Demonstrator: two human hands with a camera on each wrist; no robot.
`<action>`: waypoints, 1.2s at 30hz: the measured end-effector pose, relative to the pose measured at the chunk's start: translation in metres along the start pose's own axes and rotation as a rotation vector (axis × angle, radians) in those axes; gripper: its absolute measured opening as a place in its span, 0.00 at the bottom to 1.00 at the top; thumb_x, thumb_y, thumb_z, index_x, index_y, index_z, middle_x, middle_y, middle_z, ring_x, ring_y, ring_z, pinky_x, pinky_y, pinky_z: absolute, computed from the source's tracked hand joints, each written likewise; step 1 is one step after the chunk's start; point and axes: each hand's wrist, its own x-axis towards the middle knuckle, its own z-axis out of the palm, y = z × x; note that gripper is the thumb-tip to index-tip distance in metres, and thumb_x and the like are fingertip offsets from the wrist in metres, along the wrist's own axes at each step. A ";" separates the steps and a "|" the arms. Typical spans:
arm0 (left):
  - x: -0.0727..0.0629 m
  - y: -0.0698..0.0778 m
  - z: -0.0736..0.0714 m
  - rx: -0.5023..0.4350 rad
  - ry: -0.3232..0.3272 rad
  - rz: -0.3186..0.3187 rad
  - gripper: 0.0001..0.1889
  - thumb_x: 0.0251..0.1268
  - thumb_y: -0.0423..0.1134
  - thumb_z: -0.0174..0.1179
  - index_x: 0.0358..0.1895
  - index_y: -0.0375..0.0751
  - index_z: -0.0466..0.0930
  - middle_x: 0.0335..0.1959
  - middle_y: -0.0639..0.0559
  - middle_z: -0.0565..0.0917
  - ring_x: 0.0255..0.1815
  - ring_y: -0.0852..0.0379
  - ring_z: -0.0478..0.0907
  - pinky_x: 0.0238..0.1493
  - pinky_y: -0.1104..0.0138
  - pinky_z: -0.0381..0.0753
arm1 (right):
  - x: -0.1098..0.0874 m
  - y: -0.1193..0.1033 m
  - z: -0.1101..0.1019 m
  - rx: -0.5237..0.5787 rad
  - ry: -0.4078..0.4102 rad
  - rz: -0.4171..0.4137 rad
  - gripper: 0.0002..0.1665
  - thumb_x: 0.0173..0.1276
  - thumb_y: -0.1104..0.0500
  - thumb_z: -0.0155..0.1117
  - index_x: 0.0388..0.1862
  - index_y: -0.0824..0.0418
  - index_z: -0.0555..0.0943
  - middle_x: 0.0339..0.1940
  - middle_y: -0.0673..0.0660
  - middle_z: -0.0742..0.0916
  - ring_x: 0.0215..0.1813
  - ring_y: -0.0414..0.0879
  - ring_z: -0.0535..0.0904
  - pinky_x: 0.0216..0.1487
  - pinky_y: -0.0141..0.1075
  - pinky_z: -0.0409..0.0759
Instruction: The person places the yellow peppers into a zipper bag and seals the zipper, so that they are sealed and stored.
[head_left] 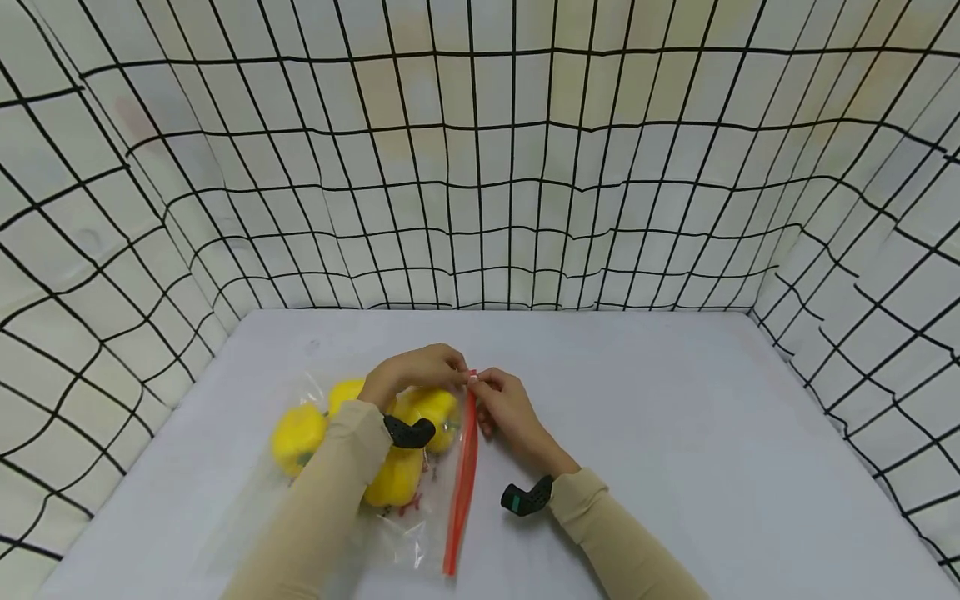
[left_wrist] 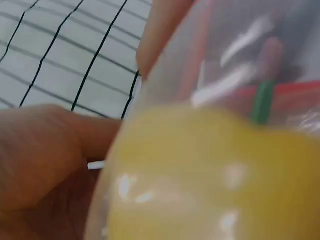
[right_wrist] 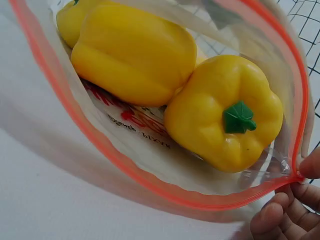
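A clear zip bag with a red zip edge (head_left: 465, 492) lies on the white table, its mouth to the right. Inside are several yellow bell peppers (head_left: 299, 437) with green stems. At the far end of the zip, my right hand (head_left: 513, 412) pinches the corner between thumb and fingers. My left hand (head_left: 422, 369) reaches over the bag and grips the same far corner from the left, its fingertips close to the right hand's. The bag's mouth gapes in the right wrist view, showing a bell pepper (right_wrist: 225, 110) near the pinched corner. Plastic and a pepper partly hide the left hand's grip.
White walls with a black grid (head_left: 495, 183) stand behind the table and at both sides. The white tabletop (head_left: 712, 433) stretches to the right of the bag. Red lettering (right_wrist: 137, 121) is printed on the bag.
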 end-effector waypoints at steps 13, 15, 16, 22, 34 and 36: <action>0.011 -0.020 0.003 -0.174 0.067 0.140 0.12 0.80 0.43 0.57 0.47 0.39 0.87 0.44 0.46 0.87 0.45 0.54 0.82 0.51 0.66 0.79 | 0.005 0.000 -0.005 -0.030 0.039 -0.029 0.16 0.78 0.54 0.62 0.47 0.68 0.82 0.21 0.52 0.76 0.14 0.43 0.66 0.16 0.31 0.70; 0.012 -0.021 0.004 -0.184 0.079 0.142 0.12 0.79 0.43 0.58 0.48 0.39 0.87 0.44 0.46 0.88 0.45 0.54 0.83 0.51 0.66 0.80 | 0.004 0.000 -0.005 -0.034 0.042 -0.028 0.16 0.79 0.54 0.62 0.46 0.68 0.82 0.20 0.53 0.76 0.14 0.43 0.66 0.16 0.32 0.70; 0.013 -0.022 0.004 -0.186 0.081 0.143 0.12 0.79 0.43 0.58 0.47 0.39 0.87 0.44 0.47 0.88 0.45 0.55 0.83 0.51 0.67 0.80 | 0.004 0.000 -0.005 -0.038 0.043 -0.031 0.16 0.79 0.54 0.61 0.46 0.68 0.82 0.20 0.53 0.76 0.13 0.43 0.66 0.16 0.32 0.70; 0.017 -0.027 0.009 -0.222 0.080 0.161 0.11 0.79 0.41 0.58 0.45 0.38 0.87 0.42 0.46 0.87 0.42 0.55 0.81 0.50 0.67 0.80 | 0.003 0.002 -0.005 -0.062 0.040 -0.051 0.17 0.80 0.54 0.59 0.47 0.69 0.82 0.17 0.53 0.75 0.11 0.43 0.66 0.14 0.33 0.70; 0.020 -0.029 0.012 -0.180 0.113 0.144 0.11 0.78 0.44 0.59 0.44 0.42 0.88 0.41 0.49 0.86 0.42 0.56 0.76 0.49 0.67 0.76 | 0.003 0.005 -0.002 -0.116 0.050 -0.053 0.16 0.80 0.53 0.59 0.38 0.66 0.79 0.17 0.51 0.73 0.10 0.40 0.64 0.14 0.30 0.69; 0.021 -0.030 0.011 -0.175 0.113 0.149 0.11 0.78 0.43 0.59 0.44 0.41 0.88 0.41 0.49 0.86 0.42 0.57 0.76 0.49 0.67 0.76 | 0.003 0.005 -0.002 -0.132 0.057 -0.054 0.16 0.80 0.52 0.59 0.38 0.65 0.79 0.17 0.51 0.74 0.11 0.40 0.64 0.14 0.30 0.68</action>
